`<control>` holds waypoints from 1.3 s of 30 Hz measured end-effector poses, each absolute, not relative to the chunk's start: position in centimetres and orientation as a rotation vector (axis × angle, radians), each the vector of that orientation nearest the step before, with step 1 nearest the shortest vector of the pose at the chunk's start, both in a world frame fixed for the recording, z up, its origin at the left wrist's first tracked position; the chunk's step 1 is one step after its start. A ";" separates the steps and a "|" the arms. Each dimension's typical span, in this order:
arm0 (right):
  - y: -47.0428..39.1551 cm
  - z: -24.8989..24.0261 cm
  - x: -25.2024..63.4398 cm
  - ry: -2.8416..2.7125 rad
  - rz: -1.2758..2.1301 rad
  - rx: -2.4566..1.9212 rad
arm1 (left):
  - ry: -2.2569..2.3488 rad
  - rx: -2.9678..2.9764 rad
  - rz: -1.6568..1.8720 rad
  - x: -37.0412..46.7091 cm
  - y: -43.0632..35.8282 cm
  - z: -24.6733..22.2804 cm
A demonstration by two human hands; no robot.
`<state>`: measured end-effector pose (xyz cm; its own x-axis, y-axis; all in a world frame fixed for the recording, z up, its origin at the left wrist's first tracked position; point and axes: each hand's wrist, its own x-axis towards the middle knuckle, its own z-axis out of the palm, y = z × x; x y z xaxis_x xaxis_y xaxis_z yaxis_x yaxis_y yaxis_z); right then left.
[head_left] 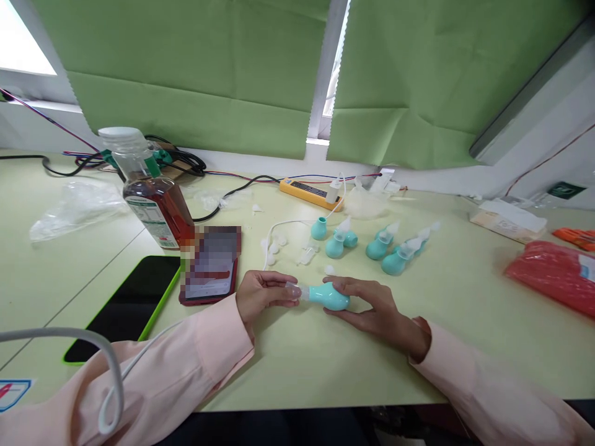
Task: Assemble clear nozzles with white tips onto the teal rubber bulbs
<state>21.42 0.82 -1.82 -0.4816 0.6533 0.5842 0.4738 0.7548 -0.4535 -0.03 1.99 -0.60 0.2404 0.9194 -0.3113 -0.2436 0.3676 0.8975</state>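
You have the teal squeeze bulb (335, 297) just above the near part of the desk (297, 365), its long axis running roughly left to right, level across your view. Its clear nozzle (300, 292) points left and its rounded end points right. Your left hand (267, 296) pinches the nozzle between thumb and fingers; your right hand (372, 303) grips the rounded end, thumb on the near side. Just beyond the bulb lies a small white cap (330, 270). Farther out stand and lie more teal bulbs (379, 246), several with clear tips. To the left of your left hand are a phone in a red case (211, 266), a phone in a lime-green case (127, 303) and a bottle of amber liquid (155, 204). A yellow power strip (307, 193) lies toward the back, and a red plastic package (553, 275) sits at the right.
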 end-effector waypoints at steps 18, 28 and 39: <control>0.0 -1.2 18.7 -1.639 1.014 -1.130 | 1.056 0.976 1.083 0.3 1.4 -0.1; 0.5 -0.8 18.7 -1.514 1.594 -1.086 | 1.069 1.103 1.167 0.4 0.7 0.1; 0.9 -1.0 18.8 -1.392 2.055 -0.889 | 1.031 1.074 1.164 0.4 0.9 0.2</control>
